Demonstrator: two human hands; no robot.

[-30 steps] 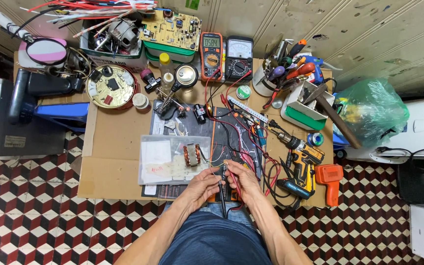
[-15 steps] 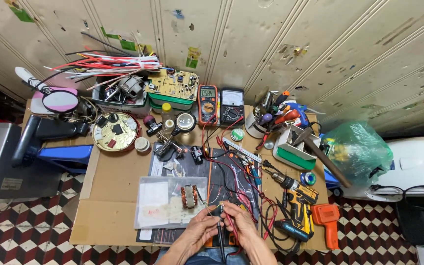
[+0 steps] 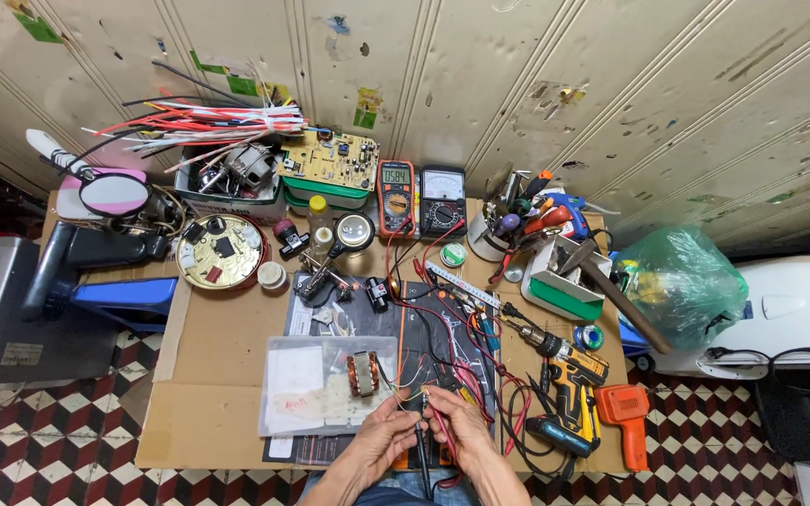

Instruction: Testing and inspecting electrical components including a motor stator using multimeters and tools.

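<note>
At the near edge of the cardboard-covered workbench [image 3: 227,375], the left hand [image 3: 382,440] and the right hand [image 3: 461,426] meet over a dark work mat [image 3: 424,328]. The left hand's fingers are curled together around a slim black test probe [image 3: 421,440], which stands almost upright between the two hands with its tip pointing away from the person. The right hand's fingers are pinched on a small dark component [image 3: 438,386] with red and black wires [image 3: 442,347] running from it; what exactly it grips is too small to tell. Just left of the hands lies a clear plastic tray [image 3: 325,386], holding a small copper-wound coil [image 3: 363,373]. The wires trail up the mat toward an orange digital multimeter [image 3: 397,197] and a black analogue meter [image 3: 442,201] standing side by side against the wall. To the right of the hands lie a yellow and black cordless drill [image 3: 569,389] and an orange plastic tool [image 3: 628,417], near each other.
</note>
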